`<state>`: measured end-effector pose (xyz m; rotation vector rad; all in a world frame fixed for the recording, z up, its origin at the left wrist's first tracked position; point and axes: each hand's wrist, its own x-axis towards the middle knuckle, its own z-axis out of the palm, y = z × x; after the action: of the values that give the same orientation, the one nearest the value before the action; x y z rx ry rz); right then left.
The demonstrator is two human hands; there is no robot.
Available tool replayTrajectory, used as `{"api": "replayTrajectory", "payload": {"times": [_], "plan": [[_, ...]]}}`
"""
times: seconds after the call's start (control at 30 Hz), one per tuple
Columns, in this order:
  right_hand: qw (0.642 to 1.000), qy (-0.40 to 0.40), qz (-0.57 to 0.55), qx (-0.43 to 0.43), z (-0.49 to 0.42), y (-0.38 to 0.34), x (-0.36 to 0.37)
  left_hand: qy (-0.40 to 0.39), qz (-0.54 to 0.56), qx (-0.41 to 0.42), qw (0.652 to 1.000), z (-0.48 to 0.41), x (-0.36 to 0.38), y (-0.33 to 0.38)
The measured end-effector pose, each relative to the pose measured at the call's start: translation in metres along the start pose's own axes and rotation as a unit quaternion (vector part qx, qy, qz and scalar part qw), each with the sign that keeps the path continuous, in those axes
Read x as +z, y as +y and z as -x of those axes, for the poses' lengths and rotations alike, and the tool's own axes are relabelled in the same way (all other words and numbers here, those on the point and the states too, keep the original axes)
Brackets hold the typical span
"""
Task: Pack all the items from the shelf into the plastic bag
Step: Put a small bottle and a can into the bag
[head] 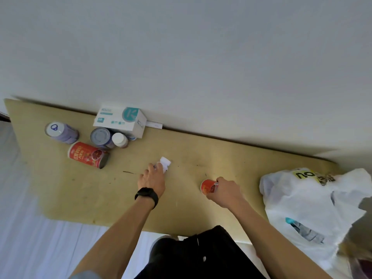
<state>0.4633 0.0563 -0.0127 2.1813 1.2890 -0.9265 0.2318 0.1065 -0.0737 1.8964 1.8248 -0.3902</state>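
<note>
The white bottle (pixel 165 163) is gripped by the left hand (pixel 153 179), its long axis tilted away toward the wall (pixel 201 57). A red can (pixel 209 186) is clasped by the right hand (pixel 227 193) over the shelf (pixel 201 150). The white bag (pixel 302 200) is laid at the right; its contents cannot be told.

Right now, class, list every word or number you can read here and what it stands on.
"no": yellow patch on the plastic bag; the dark print beside it is blurred.
Lying red can on the shelf: Chinese characters, too blurred to read.
White box: teal print too small to read.
</note>
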Motion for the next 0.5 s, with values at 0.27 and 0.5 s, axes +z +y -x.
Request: {"api": "replayTrajectory", "payload": {"times": [0.27, 0.5], "plan": [[0.812, -0.139, -0.565, 0.051, 0.030, 0.056, -0.012, -0.185, 0.489, -0.126, 0.843, 0.042, -0.006, 0.025], [0.527, -0.203, -0.822, -0.075, 0.128, 0.187, -0.051, -0.236, 0.661, -0.062, 0.709, 0.113, -0.041, 0.110]]}}
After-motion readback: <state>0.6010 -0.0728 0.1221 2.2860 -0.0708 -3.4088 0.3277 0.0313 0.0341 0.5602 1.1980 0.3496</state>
